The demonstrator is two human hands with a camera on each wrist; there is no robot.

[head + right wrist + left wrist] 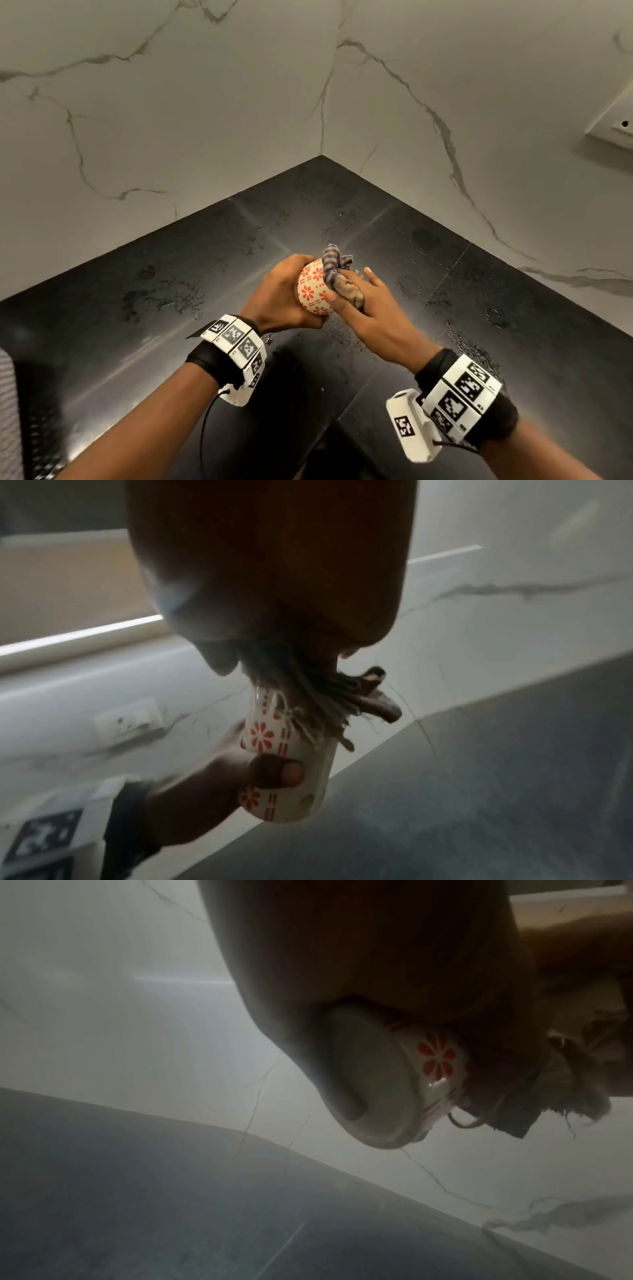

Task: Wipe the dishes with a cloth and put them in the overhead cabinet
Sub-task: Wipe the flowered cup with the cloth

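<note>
A small white bowl with red flower prints is held above the black counter, tipped on its side with its mouth to the right. My left hand grips it from the left, fingers curled round its base and thumb on its wall. My right hand pinches a bunched striped cloth and pushes it into the bowl's mouth. The frayed cloth ends stick out past the rim. The inside of the bowl is hidden by the cloth.
The black stone counter forms a corner below the hands, with water drops scattered on it. Marble-look walls rise behind on both sides. A white wall socket sits at the right. No cabinet is in view.
</note>
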